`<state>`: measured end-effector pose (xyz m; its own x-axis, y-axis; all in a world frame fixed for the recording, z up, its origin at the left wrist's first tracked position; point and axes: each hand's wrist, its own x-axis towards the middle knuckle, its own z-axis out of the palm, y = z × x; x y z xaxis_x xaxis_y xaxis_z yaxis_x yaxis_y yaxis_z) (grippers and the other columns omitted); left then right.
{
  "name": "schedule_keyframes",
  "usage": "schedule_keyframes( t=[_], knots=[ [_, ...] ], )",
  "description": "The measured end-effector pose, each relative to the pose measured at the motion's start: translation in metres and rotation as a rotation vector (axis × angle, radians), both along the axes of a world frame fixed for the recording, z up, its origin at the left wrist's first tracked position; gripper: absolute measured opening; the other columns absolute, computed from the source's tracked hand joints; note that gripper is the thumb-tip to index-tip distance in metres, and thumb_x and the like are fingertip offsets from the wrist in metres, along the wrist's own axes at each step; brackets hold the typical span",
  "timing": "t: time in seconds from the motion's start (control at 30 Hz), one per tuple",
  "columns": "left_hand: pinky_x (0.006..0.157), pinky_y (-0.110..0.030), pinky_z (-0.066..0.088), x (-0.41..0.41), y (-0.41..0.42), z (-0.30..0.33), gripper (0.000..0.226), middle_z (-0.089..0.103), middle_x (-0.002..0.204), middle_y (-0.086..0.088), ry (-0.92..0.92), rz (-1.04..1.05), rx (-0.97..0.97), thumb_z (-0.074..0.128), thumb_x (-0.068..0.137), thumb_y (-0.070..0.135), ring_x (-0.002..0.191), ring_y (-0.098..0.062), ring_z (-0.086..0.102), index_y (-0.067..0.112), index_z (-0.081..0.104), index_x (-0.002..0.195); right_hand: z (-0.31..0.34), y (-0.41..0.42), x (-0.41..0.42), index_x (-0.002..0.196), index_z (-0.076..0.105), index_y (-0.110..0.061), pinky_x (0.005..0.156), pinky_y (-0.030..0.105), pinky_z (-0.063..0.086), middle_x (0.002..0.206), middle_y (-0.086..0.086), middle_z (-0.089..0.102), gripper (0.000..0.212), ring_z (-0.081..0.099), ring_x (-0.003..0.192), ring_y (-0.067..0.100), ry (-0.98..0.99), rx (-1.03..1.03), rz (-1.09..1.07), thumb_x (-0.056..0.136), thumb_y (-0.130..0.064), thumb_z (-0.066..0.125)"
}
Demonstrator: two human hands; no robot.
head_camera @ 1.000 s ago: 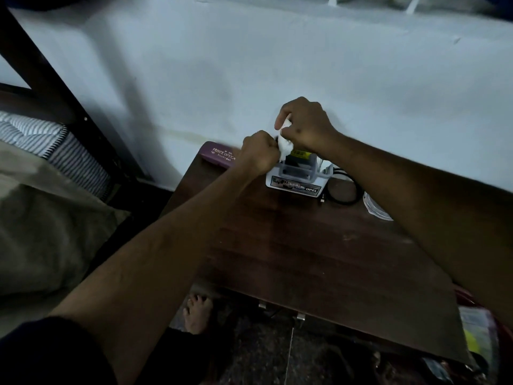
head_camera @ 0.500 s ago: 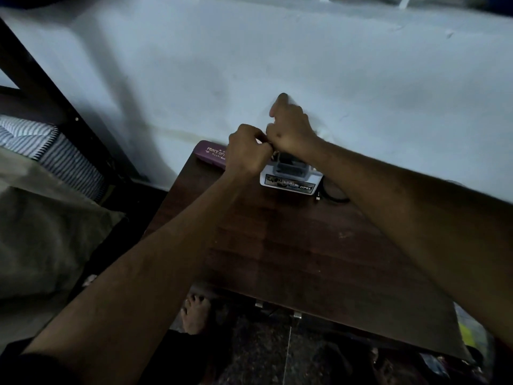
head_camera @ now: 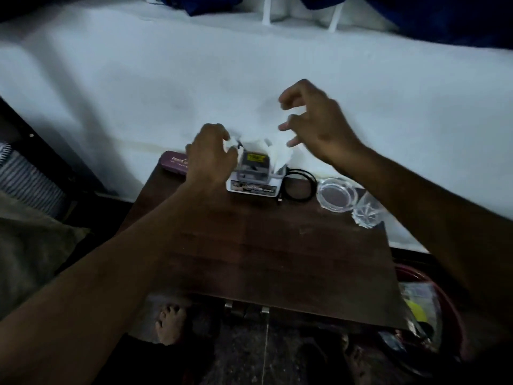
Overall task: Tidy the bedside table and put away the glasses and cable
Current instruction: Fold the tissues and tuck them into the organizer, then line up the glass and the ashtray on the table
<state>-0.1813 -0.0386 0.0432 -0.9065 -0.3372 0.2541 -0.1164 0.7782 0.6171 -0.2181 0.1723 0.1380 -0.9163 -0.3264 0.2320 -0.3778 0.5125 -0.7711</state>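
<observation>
On the dark wooden bedside table (head_camera: 277, 254) a small white box (head_camera: 251, 187) stands near the wall with a crumpled white tissue (head_camera: 280, 155) sticking out of it. My left hand (head_camera: 211, 155) is closed on the tissue's left corner, just left of the box. Above and to the right of the box hovers my right hand (head_camera: 319, 123), fingers spread and holding nothing. A coiled black cable (head_camera: 301, 184) lies right of the box. At the table's back left corner sits a maroon glasses case (head_camera: 173, 162), partly hidden by my left hand.
A clear round dish (head_camera: 337, 194) and a clear glass (head_camera: 367, 211) lie at the table's back right. A red basin (head_camera: 444, 295) with clutter stands on the floor to the right. The bed (head_camera: 33, 245) is at the left. My foot (head_camera: 170, 323) is under the table's front edge.
My right hand has let go of the tissue, lifted up and to the right, and spread its fingers. My left hand stays by the box. The dish and glass have come into view.
</observation>
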Motion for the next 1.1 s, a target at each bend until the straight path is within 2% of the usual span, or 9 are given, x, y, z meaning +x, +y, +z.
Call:
schedule_keyframes(
  t=[0.13, 0.23, 0.37, 0.5, 0.6, 0.7, 0.83, 0.93, 1.1],
  knots=[
    [0.116, -0.056, 0.031, 0.001, -0.004, 0.003, 0.042, 0.053, 0.155, -0.012, -0.176, -0.151, -0.126, 0.060, 0.098, 0.031, 0.144, -0.036, 0.047, 0.018, 0.065, 0.138, 0.020, 0.094, 0.039, 0.119, 0.062, -0.011, 0.065, 0.050, 0.066, 0.116, 0.009, 0.071, 0.031, 0.079, 0.087, 0.024, 0.027, -0.086, -0.109, 0.096, 0.004, 0.048],
    [0.117, -0.059, 0.031, 0.013, 0.000, 0.012, 0.045, 0.045, 0.162, -0.015, -0.115, -0.105, -0.157, 0.059, 0.102, 0.028, 0.148, -0.039, 0.043, 0.015, 0.058, 0.145, -0.004, 0.147, 0.067, 0.113, 0.064, -0.015, 0.067, 0.056, 0.065, 0.111, 0.005, 0.074, 0.030, 0.079, 0.084, 0.022, 0.038, -0.033, -0.209, 0.094, 0.004, 0.049],
    [0.091, -0.051, 0.055, 0.084, 0.063, 0.024, 0.032, 0.072, 0.118, -0.014, 0.124, -0.246, -0.160, 0.057, 0.093, 0.021, 0.108, -0.040, 0.070, 0.013, 0.066, 0.123, -0.058, 0.172, 0.098, 0.107, 0.067, -0.022, 0.069, 0.053, 0.063, 0.104, -0.004, 0.075, 0.029, 0.077, 0.086, 0.017, 0.013, 0.069, -0.233, 0.085, -0.010, 0.053],
    [0.097, -0.037, 0.053, 0.180, 0.136, -0.005, 0.049, 0.072, 0.121, 0.009, -0.451, -0.753, -0.085, 0.043, 0.090, 0.054, 0.116, -0.019, 0.068, 0.038, 0.055, 0.134, -0.066, 0.177, 0.100, 0.106, 0.068, -0.025, 0.080, 0.040, 0.059, 0.097, -0.011, 0.075, 0.030, 0.071, 0.085, 0.008, 0.194, 0.229, -0.315, 0.090, -0.001, 0.060],
    [0.113, -0.031, 0.043, 0.215, 0.157, -0.033, 0.053, 0.051, 0.151, 0.010, -0.580, -0.886, -0.121, 0.044, 0.091, 0.051, 0.144, -0.017, 0.047, 0.040, 0.053, 0.142, -0.053, 0.192, 0.082, 0.106, 0.066, -0.023, 0.078, 0.039, 0.056, 0.095, -0.007, 0.070, 0.027, 0.066, 0.081, 0.012, 0.296, 0.208, -0.430, 0.088, -0.003, 0.059],
    [0.106, -0.026, 0.048, 0.214, 0.158, -0.037, 0.044, 0.060, 0.140, 0.019, -0.514, -0.865, -0.013, 0.053, 0.092, 0.049, 0.134, -0.004, 0.057, 0.043, 0.060, 0.134, -0.060, 0.212, 0.060, 0.120, 0.063, -0.017, 0.087, 0.045, 0.056, 0.113, 0.001, 0.069, 0.034, 0.066, 0.094, 0.019, 0.177, 0.224, -0.489, 0.088, -0.017, 0.074],
    [0.088, -0.023, 0.057, 0.197, 0.151, -0.029, 0.038, 0.073, 0.108, 0.028, -0.516, -0.761, 0.109, 0.063, 0.087, 0.049, 0.097, 0.014, 0.067, 0.052, 0.055, 0.124, -0.083, 0.223, 0.052, 0.146, 0.046, -0.012, 0.097, 0.033, 0.049, 0.138, 0.008, 0.061, 0.081, 0.061, 0.118, 0.023, -0.217, 0.042, -0.473, 0.083, -0.042, 0.087],
    [0.089, -0.030, 0.059, 0.158, 0.142, -0.023, 0.037, 0.074, 0.109, 0.023, -0.388, -0.630, 0.105, 0.074, 0.091, 0.040, 0.093, 0.009, 0.070, 0.040, 0.065, 0.127, -0.101, 0.226, 0.052, 0.153, 0.034, -0.018, 0.104, 0.036, 0.049, 0.144, 0.006, 0.054, 0.100, 0.057, 0.126, 0.022, -0.363, 0.014, -0.434, 0.077, -0.049, 0.090],
    [0.095, -0.042, 0.058, 0.084, 0.143, -0.019, 0.050, 0.074, 0.119, 0.010, -0.288, -0.494, -0.013, 0.075, 0.087, 0.041, 0.107, -0.016, 0.072, 0.034, 0.059, 0.134, -0.115, 0.222, 0.050, 0.153, 0.033, -0.019, 0.104, 0.038, 0.050, 0.142, 0.006, 0.057, 0.102, 0.059, 0.122, 0.023, -0.367, 0.055, -0.402, 0.074, -0.040, 0.094]
  ],
)
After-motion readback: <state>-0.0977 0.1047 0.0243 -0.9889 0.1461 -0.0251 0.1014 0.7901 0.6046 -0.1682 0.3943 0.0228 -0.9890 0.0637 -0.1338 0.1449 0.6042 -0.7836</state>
